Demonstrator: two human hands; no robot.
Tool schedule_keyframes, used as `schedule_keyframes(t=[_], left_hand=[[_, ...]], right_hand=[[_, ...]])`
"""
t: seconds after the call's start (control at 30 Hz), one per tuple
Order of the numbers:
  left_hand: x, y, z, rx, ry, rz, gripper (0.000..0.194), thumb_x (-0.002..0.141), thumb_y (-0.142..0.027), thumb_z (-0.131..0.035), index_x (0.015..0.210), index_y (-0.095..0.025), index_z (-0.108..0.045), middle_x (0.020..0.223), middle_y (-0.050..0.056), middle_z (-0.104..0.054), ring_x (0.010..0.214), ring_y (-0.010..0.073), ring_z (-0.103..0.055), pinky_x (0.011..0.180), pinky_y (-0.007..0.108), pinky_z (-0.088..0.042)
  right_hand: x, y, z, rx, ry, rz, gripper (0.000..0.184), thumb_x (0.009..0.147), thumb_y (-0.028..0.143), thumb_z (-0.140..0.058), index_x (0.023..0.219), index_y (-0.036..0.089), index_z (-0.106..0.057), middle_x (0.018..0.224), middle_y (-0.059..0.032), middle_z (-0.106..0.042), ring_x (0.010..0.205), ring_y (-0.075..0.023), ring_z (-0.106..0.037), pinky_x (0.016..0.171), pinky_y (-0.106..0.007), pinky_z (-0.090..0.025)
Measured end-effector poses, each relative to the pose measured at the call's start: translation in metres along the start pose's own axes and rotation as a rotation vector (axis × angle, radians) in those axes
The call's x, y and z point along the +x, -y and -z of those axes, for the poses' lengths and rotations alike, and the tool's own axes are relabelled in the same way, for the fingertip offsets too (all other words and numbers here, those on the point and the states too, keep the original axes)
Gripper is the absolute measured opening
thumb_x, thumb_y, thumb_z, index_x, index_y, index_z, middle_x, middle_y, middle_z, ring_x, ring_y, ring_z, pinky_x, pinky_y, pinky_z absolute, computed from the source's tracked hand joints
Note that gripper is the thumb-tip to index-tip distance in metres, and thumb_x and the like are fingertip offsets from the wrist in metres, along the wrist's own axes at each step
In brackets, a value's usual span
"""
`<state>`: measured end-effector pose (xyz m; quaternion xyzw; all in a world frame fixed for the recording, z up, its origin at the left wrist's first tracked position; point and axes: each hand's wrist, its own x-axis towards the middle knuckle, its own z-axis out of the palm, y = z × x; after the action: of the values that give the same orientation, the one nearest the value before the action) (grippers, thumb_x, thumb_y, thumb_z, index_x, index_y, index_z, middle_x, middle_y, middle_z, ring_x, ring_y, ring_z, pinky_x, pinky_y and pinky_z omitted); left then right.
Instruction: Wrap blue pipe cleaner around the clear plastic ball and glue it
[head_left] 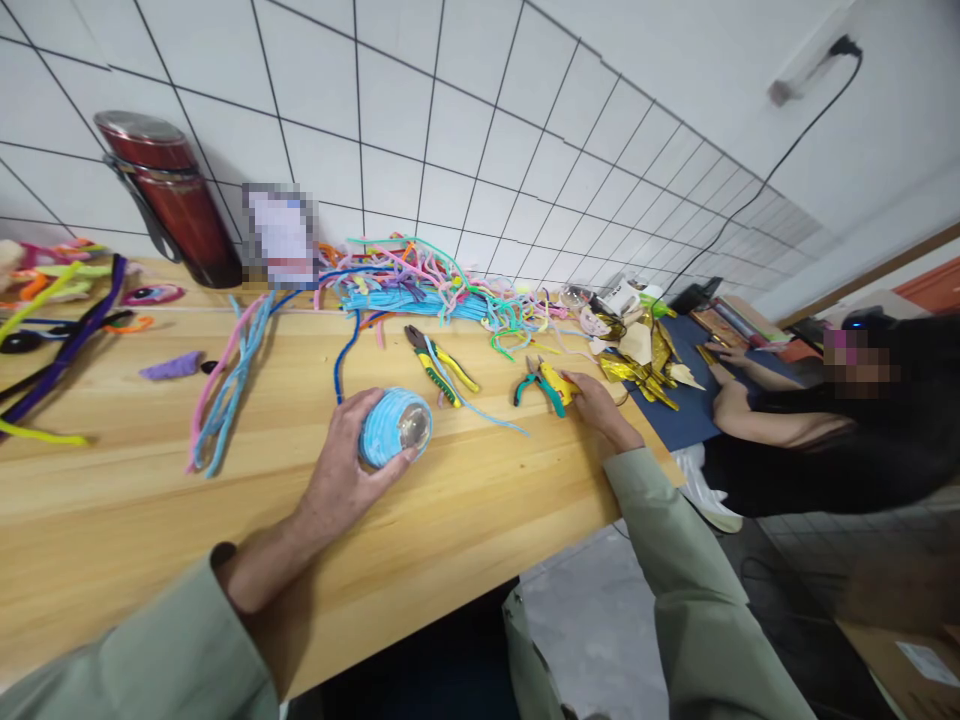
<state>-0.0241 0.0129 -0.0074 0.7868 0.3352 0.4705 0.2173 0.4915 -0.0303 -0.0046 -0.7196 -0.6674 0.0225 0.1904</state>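
My left hand [341,455] is wrapped around a rounded, hollow-looking form covered in light blue pipe cleaner [382,440], its shiny round end facing right. Over to the right, my right hand [596,400] has its fingers closed on the yellow handle of small yellow-and-teal pliers [553,388], whose jaws point away from me on the table. Between the hands lie larger pliers [442,368] with yellow-and-green handles. A loose light blue pipe cleaner [484,413] runs across them.
Bundled blue pipe cleaners [420,302] and a tangled colourful heap line the tiled wall. Twisted pink and blue stems [240,390], a purple cone [171,367] and a red thermos [169,200] stand or lie leftward. Gold foil [652,365] is at right, near a co-worker's arms [772,415].
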Motion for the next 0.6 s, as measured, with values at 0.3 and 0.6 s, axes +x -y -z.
schedule_keyframes(t=[0.3,0.6], left_hand=[[0.0,0.002,0.0,0.007,0.008,0.01,0.069,0.098,-0.045,-0.076,0.156,-0.028,-0.041,0.149,0.014,-0.058,0.143,0.0365,-0.059,0.119,0.059,-0.054],[-0.001,0.002,-0.001,0.021,-0.003,-0.015,0.071,0.097,-0.04,-0.076,0.157,-0.025,-0.041,0.149,0.015,-0.059,0.142,0.0361,-0.06,0.119,0.057,-0.055]], right_hand=[[0.02,0.028,-0.021,0.004,0.039,0.098,0.07,0.074,0.004,-0.053,0.14,0.016,-0.073,0.146,-0.0147,-0.076,0.137,-0.0299,-0.07,0.127,-0.051,-0.049],[0.019,0.016,-0.005,-0.018,0.029,0.092,0.071,0.068,0.003,-0.054,0.134,0.016,-0.077,0.131,-0.0139,-0.082,0.123,-0.0311,-0.076,0.116,-0.048,-0.057]])
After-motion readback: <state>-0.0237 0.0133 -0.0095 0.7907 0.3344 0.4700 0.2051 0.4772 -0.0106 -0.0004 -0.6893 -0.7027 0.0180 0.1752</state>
